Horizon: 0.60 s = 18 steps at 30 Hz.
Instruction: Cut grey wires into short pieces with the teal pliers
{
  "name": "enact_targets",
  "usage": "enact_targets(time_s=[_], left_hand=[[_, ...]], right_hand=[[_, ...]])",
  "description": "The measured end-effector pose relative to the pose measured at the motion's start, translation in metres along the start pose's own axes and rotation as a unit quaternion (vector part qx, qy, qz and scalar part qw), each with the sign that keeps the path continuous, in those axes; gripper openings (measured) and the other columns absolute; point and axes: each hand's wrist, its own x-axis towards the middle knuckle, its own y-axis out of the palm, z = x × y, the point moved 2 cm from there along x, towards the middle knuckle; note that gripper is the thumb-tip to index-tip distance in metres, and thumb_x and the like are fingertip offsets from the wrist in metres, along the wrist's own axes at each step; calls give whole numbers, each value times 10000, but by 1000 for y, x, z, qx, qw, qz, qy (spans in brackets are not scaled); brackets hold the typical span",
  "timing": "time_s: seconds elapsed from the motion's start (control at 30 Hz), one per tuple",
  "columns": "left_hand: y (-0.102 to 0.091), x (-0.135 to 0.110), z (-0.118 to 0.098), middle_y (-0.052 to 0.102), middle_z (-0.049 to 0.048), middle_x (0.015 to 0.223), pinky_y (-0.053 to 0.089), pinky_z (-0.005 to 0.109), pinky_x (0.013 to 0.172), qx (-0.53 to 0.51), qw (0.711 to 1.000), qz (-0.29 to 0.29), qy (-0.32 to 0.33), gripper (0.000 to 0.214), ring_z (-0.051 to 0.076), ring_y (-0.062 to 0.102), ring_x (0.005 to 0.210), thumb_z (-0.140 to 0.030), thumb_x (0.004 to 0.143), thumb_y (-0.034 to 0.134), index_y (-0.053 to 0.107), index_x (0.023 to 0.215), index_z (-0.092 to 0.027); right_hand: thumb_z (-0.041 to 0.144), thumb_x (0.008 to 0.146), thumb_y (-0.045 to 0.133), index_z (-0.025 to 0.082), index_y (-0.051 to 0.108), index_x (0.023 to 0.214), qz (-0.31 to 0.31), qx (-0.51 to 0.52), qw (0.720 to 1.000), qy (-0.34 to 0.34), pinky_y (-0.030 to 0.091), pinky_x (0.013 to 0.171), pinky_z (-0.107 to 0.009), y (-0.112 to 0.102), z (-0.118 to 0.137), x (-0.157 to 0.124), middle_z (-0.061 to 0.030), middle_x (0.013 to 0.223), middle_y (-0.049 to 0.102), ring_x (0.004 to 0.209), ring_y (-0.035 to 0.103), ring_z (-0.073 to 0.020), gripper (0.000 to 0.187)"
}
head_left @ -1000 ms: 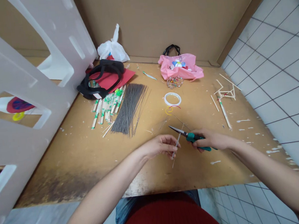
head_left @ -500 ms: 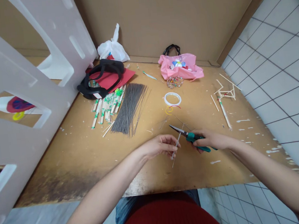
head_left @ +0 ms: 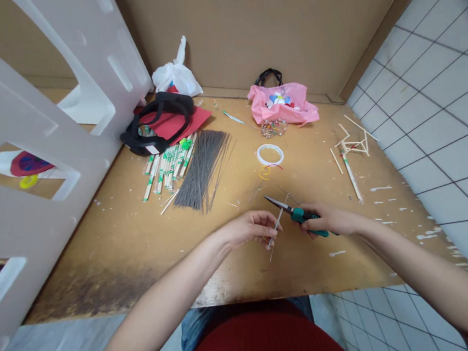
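Note:
My left hand [head_left: 251,229] is closed in a pinch on a thin pale stick [head_left: 278,223] that slants up to the right over the brown table [head_left: 120,247]. My right hand [head_left: 330,218] grips the teal handles of small pliers [head_left: 289,210], whose dark jaws point up-left and cross the stick's upper end. Both hands hover near the table's front edge, a little right of centre.
A bundle of grey wires [head_left: 202,170] and wrapped chopsticks [head_left: 169,165] lie at centre left. Behind are a black headset [head_left: 156,122] on red paper, a white bag [head_left: 175,76], a pink bag [head_left: 283,107], a tape roll [head_left: 270,154] and a stick frame [head_left: 353,144] at right. A white panel [head_left: 27,134] stands left.

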Motion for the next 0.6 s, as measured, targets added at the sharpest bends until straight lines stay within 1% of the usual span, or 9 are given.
enact_targets(time_s=[0.17,0.27,0.4,0.6], left_hand=[[-1,0,0,599,-5,622,484,207,517,2,1000,3,-1,252,90,596,534,-236,647,740,624,836,-117],[-1,0,0,602,-3,621,482,206,516,1,1000,4,0,249,89,595,531,-235,649,738,621,833,-115],[-1,0,1,605,-1,620,487,211,511,5,1000,9,2,251,91,594,522,-235,650,736,620,837,-113],[-3,2,4,594,-12,613,491,212,500,20,1000,-2,-7,265,94,596,519,-240,624,751,619,814,-110]], right_hand=[[266,752,491,161,561,847,-1,-2,1000,-2,371,472,-224,1,1,0,-4,675,578,549,509,-110,157],[245,747,484,162,543,811,-3,-9,1000,-7,361,477,-222,2,3,-1,5,644,553,543,495,-106,121],[209,727,477,171,505,772,-25,-33,999,-22,346,495,-225,4,4,-1,23,618,509,543,474,-102,65],[177,662,451,182,460,735,-54,-69,996,-17,300,497,-234,13,-2,3,44,592,452,532,417,-102,74]])
